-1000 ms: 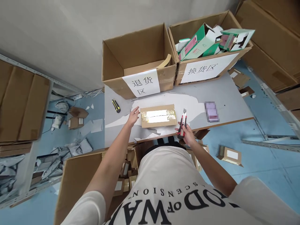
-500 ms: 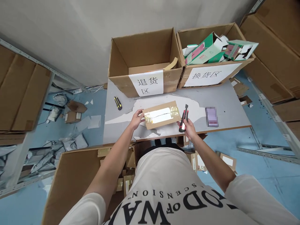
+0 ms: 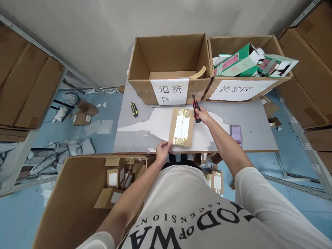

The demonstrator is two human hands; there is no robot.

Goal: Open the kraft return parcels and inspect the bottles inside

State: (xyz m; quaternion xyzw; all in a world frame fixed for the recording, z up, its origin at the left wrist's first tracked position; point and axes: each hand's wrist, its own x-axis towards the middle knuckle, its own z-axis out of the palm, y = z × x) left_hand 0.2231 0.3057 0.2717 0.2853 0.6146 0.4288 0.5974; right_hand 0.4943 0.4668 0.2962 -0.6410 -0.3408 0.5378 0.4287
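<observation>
A small taped cardboard box (image 3: 182, 127) with a white label slit along its length is on the table, its long side pointing away from me. My left hand (image 3: 164, 152) pinches the box's near left corner at the table's front edge. In my right hand (image 3: 203, 116) is a red and black utility knife (image 3: 196, 109), its tip pointing away from me, just right of the box's far end. Whether my right fingers also touch the box, I cannot tell. A second, yellow and black utility knife (image 3: 134, 109) lies on the left of the table.
Behind stand two large labelled cartons: the left carton (image 3: 141, 91) with a curved strip inside, the right carton (image 3: 211, 88) full of green and white packages. A blurred purple item (image 3: 236, 135) lies at right. A big carton (image 3: 62, 197) of parcels stands front left.
The box has turned from lying crosswise to pointing away from me. My left hand has come down to its near corner; my right hand with the knife has moved farther away.
</observation>
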